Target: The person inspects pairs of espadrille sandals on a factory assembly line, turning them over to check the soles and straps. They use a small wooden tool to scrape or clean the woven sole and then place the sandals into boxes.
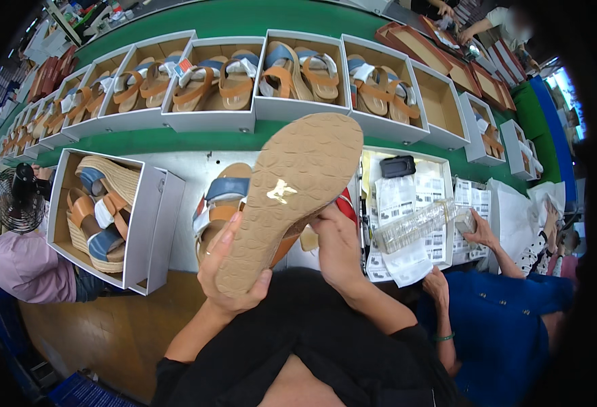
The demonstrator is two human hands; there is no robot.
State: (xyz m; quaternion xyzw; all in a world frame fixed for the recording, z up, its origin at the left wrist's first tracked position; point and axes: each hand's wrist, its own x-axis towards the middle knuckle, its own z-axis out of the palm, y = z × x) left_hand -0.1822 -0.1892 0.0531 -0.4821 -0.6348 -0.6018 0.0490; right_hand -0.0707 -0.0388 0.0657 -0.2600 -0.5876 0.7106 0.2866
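Observation:
A wedge sandal [302, 166] is held up with its tan, flower-patterned sole facing me; a shiny patch catches light on the sole. My left hand [234, 268] grips the narrow heel end, thumb on the near edge and fingers along the left side. At the right edge, my right hand [339, 247] is closed on the sandal's side, its fingertips partly hidden behind the sole. A second sandal [229, 188] with a blue band and tan straps lies on the light worktop [193, 163], partly covered by the raised one. Something red shows behind my right hand.
An open white shoebox [150, 227] holding a sandal pair stands at left. Several boxed sandal pairs line the green conveyor [237, 136] ahead. On the right, a co-worker's hand [481, 230] holds a clear-wrapped bundle [413, 227] over label sheets. A fan [19, 197] stands far left.

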